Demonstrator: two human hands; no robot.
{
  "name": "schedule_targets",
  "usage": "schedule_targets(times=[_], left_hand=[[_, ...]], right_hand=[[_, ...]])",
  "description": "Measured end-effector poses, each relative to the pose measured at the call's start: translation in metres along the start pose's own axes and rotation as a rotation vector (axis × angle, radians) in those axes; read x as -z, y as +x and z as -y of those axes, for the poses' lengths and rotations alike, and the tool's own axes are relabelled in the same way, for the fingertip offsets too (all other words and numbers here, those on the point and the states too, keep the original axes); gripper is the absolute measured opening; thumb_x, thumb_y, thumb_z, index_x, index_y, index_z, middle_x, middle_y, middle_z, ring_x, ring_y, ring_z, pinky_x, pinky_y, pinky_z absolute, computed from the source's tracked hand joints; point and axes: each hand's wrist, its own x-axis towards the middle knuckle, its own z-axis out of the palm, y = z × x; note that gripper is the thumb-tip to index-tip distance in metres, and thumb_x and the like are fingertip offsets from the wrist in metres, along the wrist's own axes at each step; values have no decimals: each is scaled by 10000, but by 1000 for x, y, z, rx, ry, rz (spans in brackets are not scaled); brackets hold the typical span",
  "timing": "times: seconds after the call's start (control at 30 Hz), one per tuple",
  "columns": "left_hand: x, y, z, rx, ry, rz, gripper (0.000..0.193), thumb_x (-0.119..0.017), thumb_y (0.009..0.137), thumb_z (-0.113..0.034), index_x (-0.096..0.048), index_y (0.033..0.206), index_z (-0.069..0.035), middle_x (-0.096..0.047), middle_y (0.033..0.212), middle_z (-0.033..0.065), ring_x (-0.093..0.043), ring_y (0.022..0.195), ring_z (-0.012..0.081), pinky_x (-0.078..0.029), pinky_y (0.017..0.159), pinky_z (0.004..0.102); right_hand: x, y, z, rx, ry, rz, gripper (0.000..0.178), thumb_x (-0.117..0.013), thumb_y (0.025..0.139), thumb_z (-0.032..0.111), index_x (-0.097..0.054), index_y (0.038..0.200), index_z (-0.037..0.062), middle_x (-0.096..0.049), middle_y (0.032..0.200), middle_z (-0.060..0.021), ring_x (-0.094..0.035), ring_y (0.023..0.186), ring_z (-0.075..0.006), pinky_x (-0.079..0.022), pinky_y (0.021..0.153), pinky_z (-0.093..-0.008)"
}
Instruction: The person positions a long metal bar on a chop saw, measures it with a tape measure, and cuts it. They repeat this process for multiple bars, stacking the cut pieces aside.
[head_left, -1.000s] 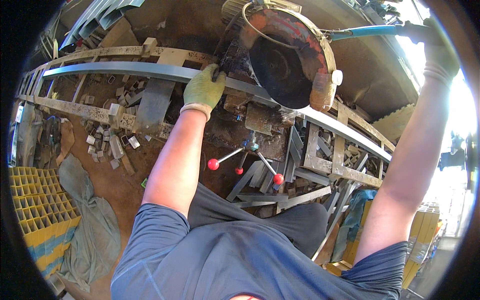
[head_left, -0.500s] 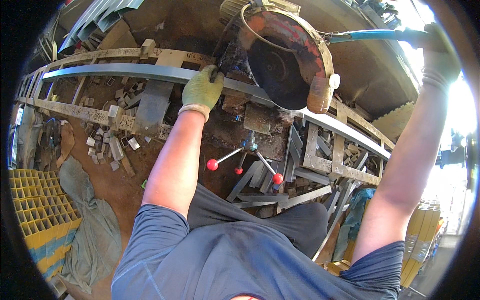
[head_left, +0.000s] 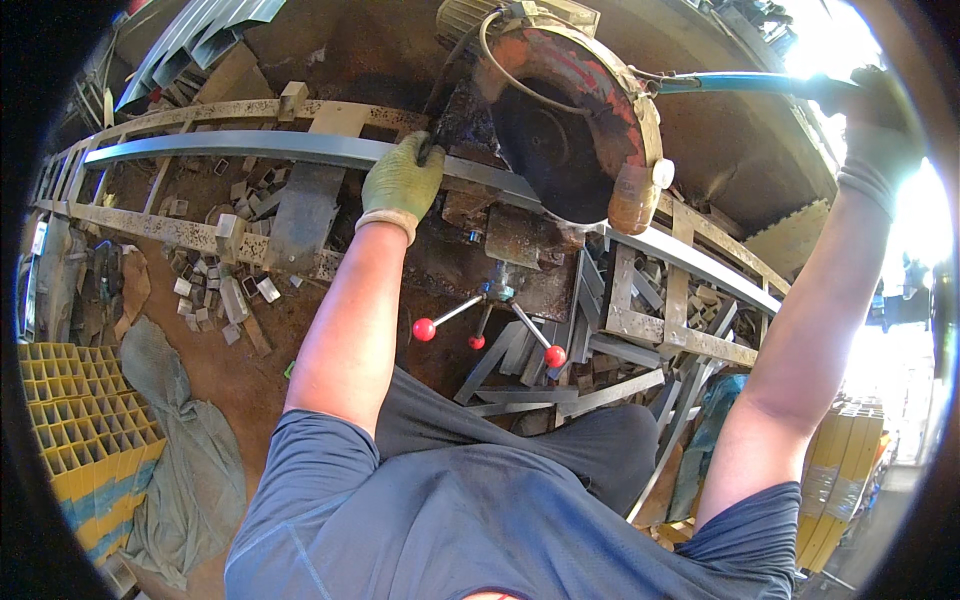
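Note:
My left hand (head_left: 403,182), in a yellow-green glove, is closed over a long silvery metal bar (head_left: 270,144) left of the saw blade. My right hand (head_left: 885,120), gloved and partly washed out by glare, is closed round the end of the blue saw handle (head_left: 740,83). That handle runs to a cut-off saw (head_left: 600,75) with a worn red guard. Its dark round blade (head_left: 555,150) meets the bar, and the contact itself is partly hidden. A brownish plastic bottle (head_left: 634,200) hangs on the guard's right side.
A three-armed clamp handle with red knobs (head_left: 555,356) sticks out toward me below the saw. Metal offcuts (head_left: 520,385) lie under the ladder-like rack (head_left: 190,233). Yellow stacked tubes (head_left: 85,425) and a grey-green cloth (head_left: 190,450) are at left.
My right hand and the blue handle have moved slightly down. The saw head, with its blade and bottle, has dropped a little too. My left hand stays on the bar.

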Motion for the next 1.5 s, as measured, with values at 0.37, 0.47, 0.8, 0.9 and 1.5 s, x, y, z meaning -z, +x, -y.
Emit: schedule_targets(times=[0.37, 0.47, 0.8, 0.9, 1.5], left_hand=[[0, -2, -6, 16, 15, 19, 544, -592, 1120, -514, -707, 1541, -190, -785, 1406, 213, -731, 1316, 455, -564, 1144, 549], [-2, 0, -2, 6, 26, 0, 546, -586, 1122, -516, -705, 1544, -190, -781, 1417, 210, -730, 1320, 451, -563, 1147, 548], [-3, -3, -8, 1, 34, -7, 532, -596, 1121, -517, -721, 1521, -188, -781, 1422, 203, -728, 1324, 453, -565, 1141, 551], [-5, -1, -1, -19, 22, -31, 524, -600, 1122, -512, -727, 1511, -186, -785, 1411, 207, -730, 1316, 455, -566, 1134, 554], [-2, -5, -4, 7, 39, -30, 524, -587, 1124, -495, -718, 1524, -182, -779, 1417, 218, -722, 1331, 460, -561, 1145, 554]], right_hand=[[-36, -44, 13, 228, -1000, -282, 242, -655, 973, 88, -784, 1046, -104, -811, 1080, -278, -789, 1022, -412, -643, 996, -481], [-41, -55, 15, 218, -939, -302, 209, -672, 974, 79, -785, 1052, -79, -816, 1065, -248, -792, 1018, -386, -647, 992, -482], [-14, -80, 32, -19, -20, -383, 225, -683, 949, 194, -791, 1026, 12, -804, 1019, -188, -783, 1018, -394, -605, 1029, -610], [-4, -86, 40, -138, 176, -197, 245, -693, 938, 232, -794, 1033, 30, -798, 1030, -176, -775, 1040, -400, -593, 1027, -636], [-14, -107, 30, 61, -511, -300, 124, -748, 1014, 109, -828, 1067, 30, -828, 1079, -108, -796, 1023, -258, -626, 972, -430]])
